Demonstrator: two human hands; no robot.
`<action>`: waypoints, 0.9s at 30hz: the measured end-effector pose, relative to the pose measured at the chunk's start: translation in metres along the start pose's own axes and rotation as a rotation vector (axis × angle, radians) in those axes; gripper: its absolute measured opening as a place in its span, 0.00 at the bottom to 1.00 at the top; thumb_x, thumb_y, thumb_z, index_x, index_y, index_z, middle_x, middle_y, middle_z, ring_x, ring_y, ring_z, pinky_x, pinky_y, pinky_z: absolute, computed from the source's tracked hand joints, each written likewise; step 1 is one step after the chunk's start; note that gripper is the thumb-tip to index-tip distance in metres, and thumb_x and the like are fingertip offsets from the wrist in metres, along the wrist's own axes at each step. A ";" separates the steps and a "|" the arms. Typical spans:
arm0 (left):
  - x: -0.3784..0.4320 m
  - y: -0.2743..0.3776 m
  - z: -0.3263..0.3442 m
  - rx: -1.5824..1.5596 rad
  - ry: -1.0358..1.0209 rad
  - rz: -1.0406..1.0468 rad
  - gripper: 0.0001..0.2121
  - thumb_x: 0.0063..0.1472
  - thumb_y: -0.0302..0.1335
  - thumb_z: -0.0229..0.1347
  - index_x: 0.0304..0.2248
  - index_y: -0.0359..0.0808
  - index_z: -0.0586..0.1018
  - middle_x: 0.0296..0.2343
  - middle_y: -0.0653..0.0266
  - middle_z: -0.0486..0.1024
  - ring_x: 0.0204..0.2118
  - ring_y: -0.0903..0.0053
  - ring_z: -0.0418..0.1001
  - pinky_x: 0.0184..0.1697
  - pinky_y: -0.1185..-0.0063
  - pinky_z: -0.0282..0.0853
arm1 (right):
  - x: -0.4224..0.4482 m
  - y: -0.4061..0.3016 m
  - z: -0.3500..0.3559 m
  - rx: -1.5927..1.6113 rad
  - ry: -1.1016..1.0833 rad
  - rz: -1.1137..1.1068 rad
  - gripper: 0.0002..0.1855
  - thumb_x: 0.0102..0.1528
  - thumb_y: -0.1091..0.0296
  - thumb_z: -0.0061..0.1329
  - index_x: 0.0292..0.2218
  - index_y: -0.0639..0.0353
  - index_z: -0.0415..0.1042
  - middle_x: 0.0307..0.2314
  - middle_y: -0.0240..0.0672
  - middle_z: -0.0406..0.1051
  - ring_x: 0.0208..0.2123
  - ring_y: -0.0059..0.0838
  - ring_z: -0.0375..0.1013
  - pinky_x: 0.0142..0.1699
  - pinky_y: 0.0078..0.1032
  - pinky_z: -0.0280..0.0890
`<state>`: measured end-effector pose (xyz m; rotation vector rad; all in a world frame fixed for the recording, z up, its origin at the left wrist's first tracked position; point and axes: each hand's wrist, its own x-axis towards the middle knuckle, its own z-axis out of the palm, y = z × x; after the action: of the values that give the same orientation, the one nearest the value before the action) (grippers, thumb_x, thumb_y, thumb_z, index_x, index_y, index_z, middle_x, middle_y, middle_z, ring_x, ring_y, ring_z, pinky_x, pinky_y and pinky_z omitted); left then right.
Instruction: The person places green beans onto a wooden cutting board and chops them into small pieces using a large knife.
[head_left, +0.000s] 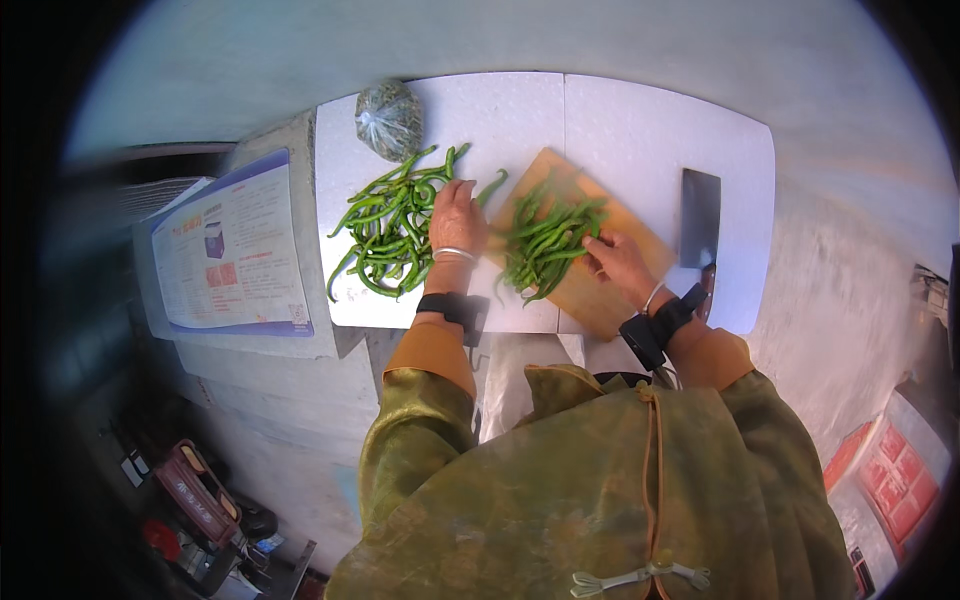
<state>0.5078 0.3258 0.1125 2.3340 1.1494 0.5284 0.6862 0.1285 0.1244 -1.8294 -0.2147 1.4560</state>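
Long green chili peppers (386, 225) lie in a loose pile on the left of a white table (622, 112). My left hand (457, 221) is at this pile's right edge; a curved pepper (492, 187) shows just beyond its fingers, and whether it is gripped cannot be told. A second heap of green peppers (551, 244) lies on a wooden cutting board (630, 262), partly blurred. My right hand (619, 259) touches the right side of that heap with its fingertips, thumb and fingers close together. A cleaver (700, 217) lies to the right of the board.
A tied clear plastic bag (390, 120) with dark green contents stands at the table's back left. A printed sheet (232, 251) lies on a ledge left of the table. The wall (480, 37) runs behind the table. Assorted items (199, 491) are at the lower left.
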 end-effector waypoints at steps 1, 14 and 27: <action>-0.004 0.008 0.003 -0.071 -0.140 0.034 0.14 0.48 0.19 0.49 0.37 0.37 0.75 0.38 0.54 0.71 0.40 0.56 0.69 0.43 0.68 0.66 | -0.001 0.001 0.002 0.014 -0.009 0.007 0.13 0.55 0.59 0.47 0.28 0.63 0.68 0.20 0.32 0.71 0.19 0.17 0.68 0.20 0.18 0.63; -0.074 -0.006 0.005 -0.018 -0.243 -0.001 0.15 0.43 0.19 0.56 0.34 0.41 0.77 0.34 0.62 0.73 0.40 0.63 0.70 0.42 0.71 0.67 | 0.005 -0.003 0.006 -0.049 -0.031 0.039 0.11 0.54 0.62 0.47 0.26 0.60 0.68 0.19 0.30 0.70 0.19 0.16 0.67 0.21 0.17 0.61; -0.057 0.008 -0.026 0.045 -0.150 0.028 0.05 0.51 0.23 0.54 0.30 0.37 0.74 0.25 0.61 0.73 0.28 0.62 0.72 0.31 0.69 0.67 | 0.007 0.003 0.003 -0.015 -0.029 0.089 0.11 0.55 0.61 0.47 0.27 0.60 0.68 0.20 0.29 0.70 0.19 0.16 0.67 0.22 0.17 0.62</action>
<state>0.4661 0.2823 0.1308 2.3859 1.0707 0.3334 0.6854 0.1317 0.1166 -1.8517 -0.1614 1.5464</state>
